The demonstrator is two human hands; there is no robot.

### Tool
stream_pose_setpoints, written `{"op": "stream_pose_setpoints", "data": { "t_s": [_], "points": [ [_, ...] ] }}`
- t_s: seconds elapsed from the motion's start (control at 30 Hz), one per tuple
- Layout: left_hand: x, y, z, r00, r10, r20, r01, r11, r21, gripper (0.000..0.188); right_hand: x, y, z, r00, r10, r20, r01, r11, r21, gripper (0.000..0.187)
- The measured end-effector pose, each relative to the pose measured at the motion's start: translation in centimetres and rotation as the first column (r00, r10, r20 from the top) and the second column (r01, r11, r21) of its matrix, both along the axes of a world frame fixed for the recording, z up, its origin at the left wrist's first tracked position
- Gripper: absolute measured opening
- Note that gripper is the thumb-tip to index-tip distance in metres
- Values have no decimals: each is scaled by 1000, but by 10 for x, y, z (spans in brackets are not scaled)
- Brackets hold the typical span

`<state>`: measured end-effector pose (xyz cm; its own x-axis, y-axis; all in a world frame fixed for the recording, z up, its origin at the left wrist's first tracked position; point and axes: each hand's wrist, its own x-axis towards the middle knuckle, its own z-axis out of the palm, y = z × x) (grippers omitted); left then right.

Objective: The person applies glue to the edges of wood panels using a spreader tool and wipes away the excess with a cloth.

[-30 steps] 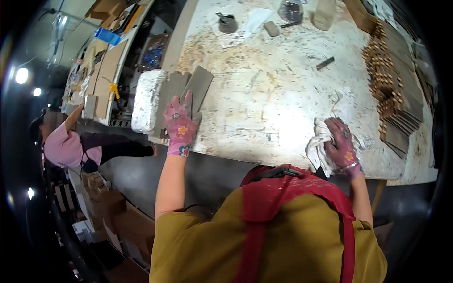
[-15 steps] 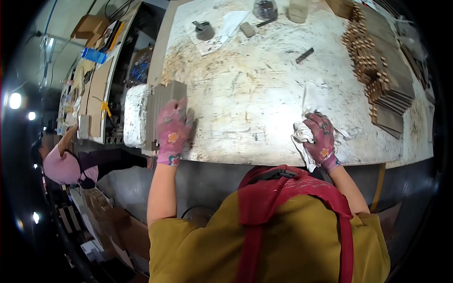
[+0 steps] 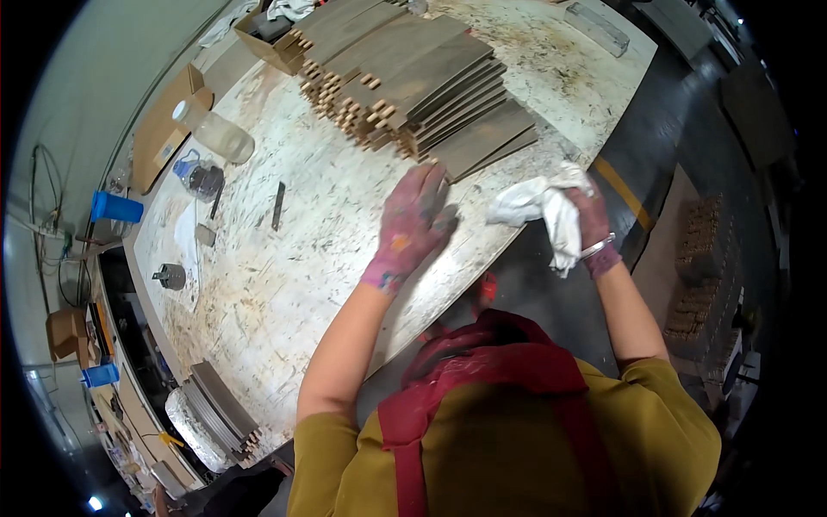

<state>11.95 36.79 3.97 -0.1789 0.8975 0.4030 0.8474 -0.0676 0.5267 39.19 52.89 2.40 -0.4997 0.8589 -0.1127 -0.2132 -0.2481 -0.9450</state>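
My left hand (image 3: 409, 226), in a pink flowered glove, reaches over the table with its fingers stretched out. Its fingertips are at the near corner of a stack of flat grey-brown boards (image 3: 452, 73); whether they touch cannot be told. Wooden dowels (image 3: 379, 112) stick out along the stack's left edge. Off the table's near right edge, my right hand (image 3: 590, 215), in the same kind of glove, is closed on a crumpled white cloth (image 3: 551, 211). Part of the cloth lies over the edge and part hangs down.
The worn white table (image 3: 301, 284) carries a dark flat strip (image 3: 278, 205), a plastic jug (image 3: 200, 178), a capped jar (image 3: 220, 133) and a small dark pot (image 3: 170, 277). A smaller board stack (image 3: 220, 409) leans by a white block (image 3: 194, 431) at left. More dowelled pieces (image 3: 698, 267) lie right.
My view has swung right. My left hand has left the small stack and reached to the big board stack. My right hand has lifted the cloth from the tabletop to beyond its edge.
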Motion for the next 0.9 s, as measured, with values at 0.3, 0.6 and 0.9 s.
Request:
{"op": "stream_pose_setpoints", "data": {
  "t_s": [0.3, 0.6, 0.9],
  "points": [
    [38, 60, -28, 934, 353, -54, -356, 913, -198, 78, 35, 56, -27, 998, -59, -32, 39, 892, -450, 36],
    [37, -61, -24, 985, 171, -11, -169, 981, 99, 86, 10, 40, 24, 952, -48, 303, -65, 933, 353, 53],
    [31, -111, -52, 973, 164, 159, -168, 986, 8, 89, -87, -88, -46, 775, -30, 631, -622, 142, 770, 64]
  ]
}}
